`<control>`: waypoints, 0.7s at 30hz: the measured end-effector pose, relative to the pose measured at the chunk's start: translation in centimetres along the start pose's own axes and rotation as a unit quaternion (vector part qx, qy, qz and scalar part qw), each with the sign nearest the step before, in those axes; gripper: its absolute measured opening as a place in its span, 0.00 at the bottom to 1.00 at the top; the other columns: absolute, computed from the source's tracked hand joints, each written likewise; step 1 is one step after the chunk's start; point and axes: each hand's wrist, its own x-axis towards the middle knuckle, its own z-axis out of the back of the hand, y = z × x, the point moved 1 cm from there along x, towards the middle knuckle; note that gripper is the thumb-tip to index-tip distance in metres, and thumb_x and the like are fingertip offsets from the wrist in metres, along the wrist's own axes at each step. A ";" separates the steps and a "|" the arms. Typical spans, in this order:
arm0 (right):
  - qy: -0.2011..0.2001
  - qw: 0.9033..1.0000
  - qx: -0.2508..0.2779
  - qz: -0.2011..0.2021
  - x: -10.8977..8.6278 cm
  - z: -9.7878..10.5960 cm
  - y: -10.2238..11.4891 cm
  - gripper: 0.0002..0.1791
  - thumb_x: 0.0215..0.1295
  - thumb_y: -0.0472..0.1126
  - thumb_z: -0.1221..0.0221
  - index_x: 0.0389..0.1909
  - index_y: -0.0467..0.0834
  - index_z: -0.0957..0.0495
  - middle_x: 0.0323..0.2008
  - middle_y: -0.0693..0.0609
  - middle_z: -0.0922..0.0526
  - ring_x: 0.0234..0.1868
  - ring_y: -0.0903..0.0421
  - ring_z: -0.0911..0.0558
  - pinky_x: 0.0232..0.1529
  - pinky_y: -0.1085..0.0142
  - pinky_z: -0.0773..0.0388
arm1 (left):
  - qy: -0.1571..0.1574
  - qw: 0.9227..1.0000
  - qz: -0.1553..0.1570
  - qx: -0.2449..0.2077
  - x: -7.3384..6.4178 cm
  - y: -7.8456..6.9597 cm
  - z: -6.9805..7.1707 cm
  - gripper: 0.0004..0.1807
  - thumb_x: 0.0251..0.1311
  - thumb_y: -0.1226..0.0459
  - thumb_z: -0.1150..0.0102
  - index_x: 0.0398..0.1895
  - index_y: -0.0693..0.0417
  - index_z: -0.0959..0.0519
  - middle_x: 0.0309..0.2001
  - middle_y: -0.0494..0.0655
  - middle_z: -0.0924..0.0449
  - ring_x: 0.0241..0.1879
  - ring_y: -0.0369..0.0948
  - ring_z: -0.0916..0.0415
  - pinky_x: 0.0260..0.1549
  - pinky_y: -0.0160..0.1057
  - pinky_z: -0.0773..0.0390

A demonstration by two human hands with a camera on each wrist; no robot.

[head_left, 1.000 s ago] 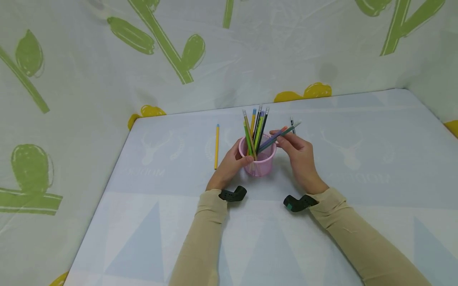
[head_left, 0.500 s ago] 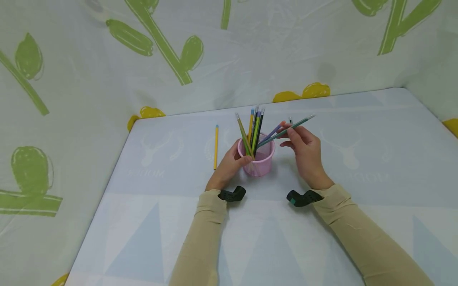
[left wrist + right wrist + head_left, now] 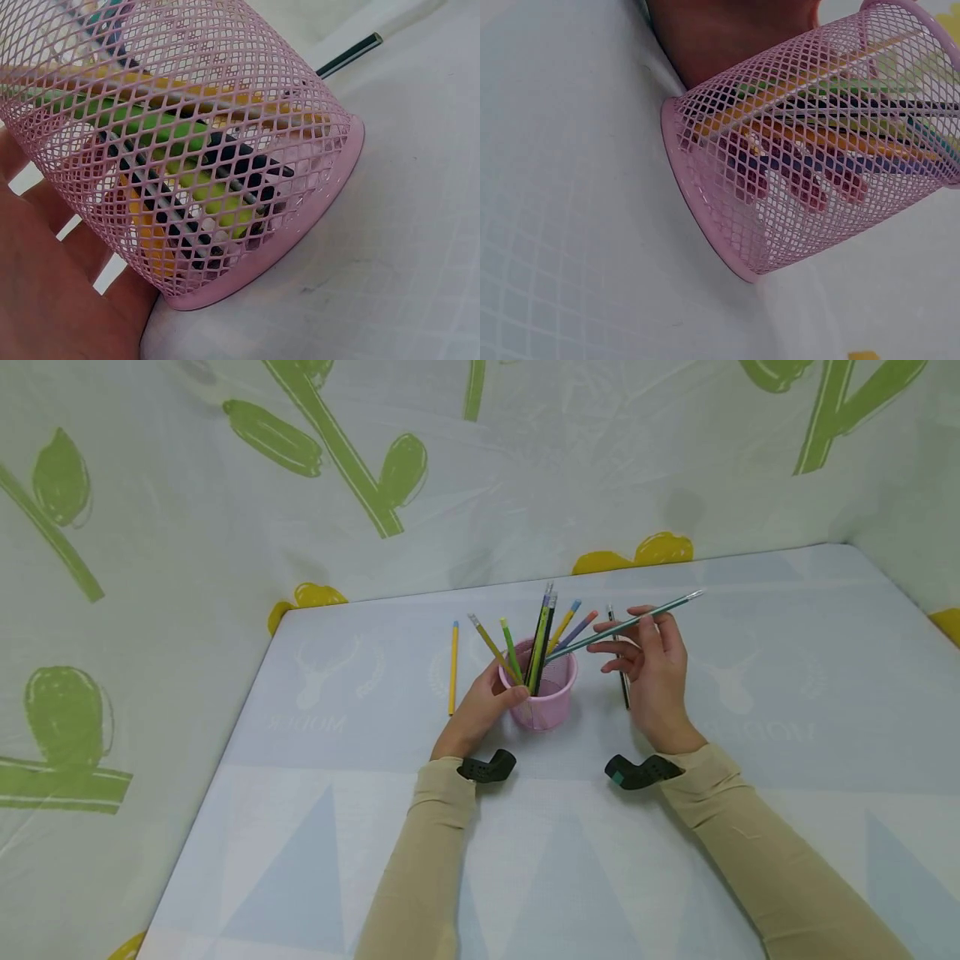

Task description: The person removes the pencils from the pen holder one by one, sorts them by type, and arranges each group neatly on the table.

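In the head view, my left hand (image 3: 480, 710) grips a pink mesh pencil cup (image 3: 551, 710) from its left side, thumb near the front rim. Several pencils lean in the cup, including green, black, orange-yellow and purple ones. To the right, my right hand (image 3: 658, 681) pinches a teal pencil (image 3: 678, 602) near its upper part. That pencil slants down leftward, its lower end at the cup's mouth. Through the mesh cup (image 3: 300, 202) in the left wrist view, pencil ends show near the base. The right wrist view shows the cup (image 3: 720, 225) but not the right hand.
A yellow pencil (image 3: 453, 668) lies on the table left of the cup. Right of it, a black pencil (image 3: 626, 689) lies partly behind the right hand. The table (image 3: 555, 877) has a pale patterned cloth, and a leaf-printed curtain (image 3: 540, 468) hangs behind.
My right hand has moved right and drawn the teal pencil partly out of the cup. The pencils inside have fanned apart. The left hand keeps its hold on the cup.
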 end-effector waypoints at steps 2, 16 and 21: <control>-0.011 1.000 0.014 0.001 0.1 0.2 0.0 0.17 0.69 0.45 0.59 0.52 0.39 0.39 0.43 0.35 0.24 0.34 0.45 0.19 0.25 0.66 0.23 | 0.003 1.000 -0.010 -0.006 0.1 0.2 0.0 0.36 0.49 0.48 0.43 0.64 0.37 0.41 0.61 0.38 0.37 0.59 0.37 0.39 0.58 0.40 0.43; -0.061 0.984 0.152 -0.069 1.1 1.7 -0.1 0.22 0.64 0.33 0.50 0.59 0.40 0.40 0.37 0.41 0.25 0.31 0.51 0.22 0.28 0.68 0.22 | -0.006 1.000 0.013 0.006 -0.3 -0.3 0.0 0.48 0.43 0.39 0.42 0.67 0.46 0.47 0.63 0.44 0.41 0.60 0.37 0.42 0.59 0.38 0.45; -0.073 0.979 0.180 -0.070 1.4 2.4 -0.4 0.21 0.65 0.37 0.51 0.59 0.42 0.39 0.35 0.42 0.27 0.28 0.52 0.24 0.28 0.68 0.23 | -0.003 1.000 0.012 0.006 -0.4 -1.1 -0.1 0.45 0.48 0.45 0.42 0.67 0.49 0.48 0.63 0.47 0.42 0.61 0.39 0.42 0.59 0.38 0.45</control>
